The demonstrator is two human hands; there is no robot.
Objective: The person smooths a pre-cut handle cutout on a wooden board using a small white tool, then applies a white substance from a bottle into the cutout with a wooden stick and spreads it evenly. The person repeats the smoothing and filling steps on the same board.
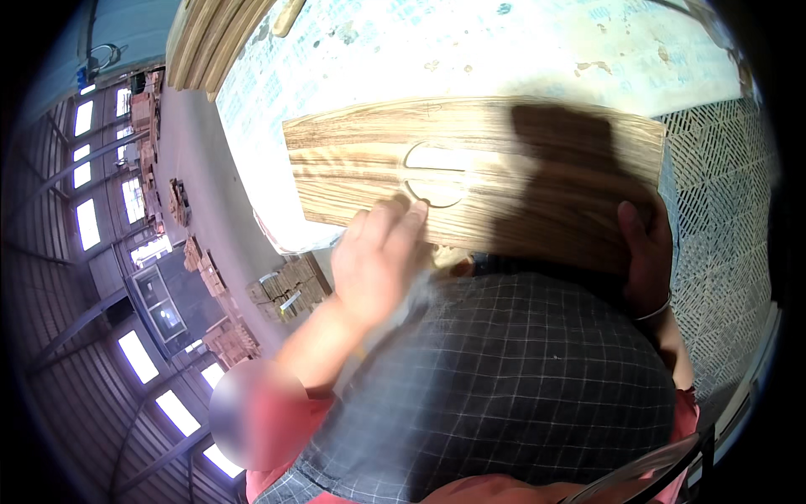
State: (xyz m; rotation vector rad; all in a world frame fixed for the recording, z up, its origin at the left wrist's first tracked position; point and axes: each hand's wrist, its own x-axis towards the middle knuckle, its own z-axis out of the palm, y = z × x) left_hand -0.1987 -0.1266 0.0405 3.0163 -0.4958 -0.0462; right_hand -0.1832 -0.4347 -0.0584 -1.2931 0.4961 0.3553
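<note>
A long wooden board (353, 172) with striped grain lies crosswise in front of me. Near its middle, two half-round shapes are cut, together forming a split circle; bright light washes over them. My left hand (378, 256) is over the board's near edge, just below the lower half-round. Its fingers are curled and the thumb tip touches the wood by the cut; anything under the fingers is hidden. At the right end, my right hand (648, 248) grips the board, thumb on top and the other fingers mostly hidden. A dark shadow covers the board's right half.
Beneath the board is a pale, stained, printed sheet (470, 50). Several wooden strips (214, 42) are stacked at the far left. A patterned mat-like surface (718, 218) lies to the right. Stacked wood bundles (290, 286) stand on the floor at left.
</note>
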